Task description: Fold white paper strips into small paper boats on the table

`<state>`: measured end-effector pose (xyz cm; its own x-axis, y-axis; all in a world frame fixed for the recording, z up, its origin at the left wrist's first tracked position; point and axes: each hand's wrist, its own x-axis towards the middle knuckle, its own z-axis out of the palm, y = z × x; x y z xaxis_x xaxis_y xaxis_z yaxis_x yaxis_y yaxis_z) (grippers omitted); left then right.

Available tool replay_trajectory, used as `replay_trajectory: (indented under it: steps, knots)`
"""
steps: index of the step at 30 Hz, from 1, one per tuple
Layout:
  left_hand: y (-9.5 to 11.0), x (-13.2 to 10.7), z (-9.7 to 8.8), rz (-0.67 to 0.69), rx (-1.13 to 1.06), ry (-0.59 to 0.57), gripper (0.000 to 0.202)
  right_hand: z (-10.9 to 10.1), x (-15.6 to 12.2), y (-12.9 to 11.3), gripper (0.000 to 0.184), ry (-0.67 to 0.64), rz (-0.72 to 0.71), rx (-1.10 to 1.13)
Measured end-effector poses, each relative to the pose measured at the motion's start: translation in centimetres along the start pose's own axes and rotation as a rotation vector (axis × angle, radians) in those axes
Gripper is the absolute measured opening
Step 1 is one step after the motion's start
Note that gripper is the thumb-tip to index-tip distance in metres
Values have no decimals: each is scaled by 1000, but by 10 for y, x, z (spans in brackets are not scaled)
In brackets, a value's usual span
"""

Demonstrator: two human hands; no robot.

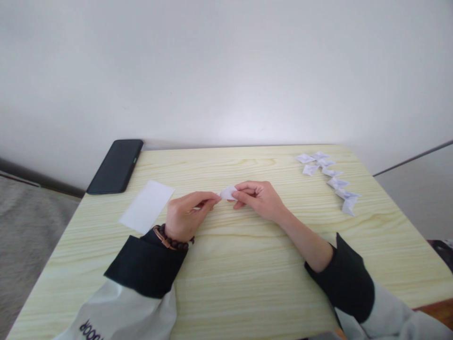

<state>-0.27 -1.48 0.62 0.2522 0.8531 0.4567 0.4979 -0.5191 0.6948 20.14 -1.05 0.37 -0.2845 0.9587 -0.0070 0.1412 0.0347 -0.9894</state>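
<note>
A small folded piece of white paper (227, 192) is held between my two hands above the middle of the table. My left hand (189, 212) pinches its left tip between thumb and forefinger. On the other side, my right hand (260, 200) grips the right end, thumb on top and fingers behind, hiding part of the paper. Just left of my left hand, a stack or sheet of white paper (146, 205) lies flat. Several folded white paper pieces (327, 172) with pointed ends rest in a bent line at the table's far right.
A black tablet-like device (115, 167) lies at the table's back left corner. The light wood table (247, 283) meets a white wall (226, 71) along its far edge. Grey carpet or fabric (28, 236) shows beyond the left edge.
</note>
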Motion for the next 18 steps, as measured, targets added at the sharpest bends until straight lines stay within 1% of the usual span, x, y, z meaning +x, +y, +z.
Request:
replay_trajectory:
  steps: [2,3,4,5,9,11,14,18]
  knots:
    - [0,1,-1,85,27,-15,13,0,0,0,25,1,7,9]
    - [1,1,-1,94,22,-19,14,0,0,0,26,3,4,8]
    - [2,2,-1,74,10,-21,15,0,0,0,26,7,-3,3]
    - [4,2,-1,25,-6,-27,16,0,0,1,26,11,-15,-7]
    - [9,5,-1,-262,-75,-62,20,2,-1,2,21,35,-93,-83]
    - [9,6,-1,-317,-105,-90,22,2,-1,3,19,43,-139,-128]
    - [6,7,-2,-291,-109,-148,26,2,-1,1,18,37,-194,-191]
    - [2,7,-2,-192,0,-203,28,2,-2,1,14,25,-209,-223]
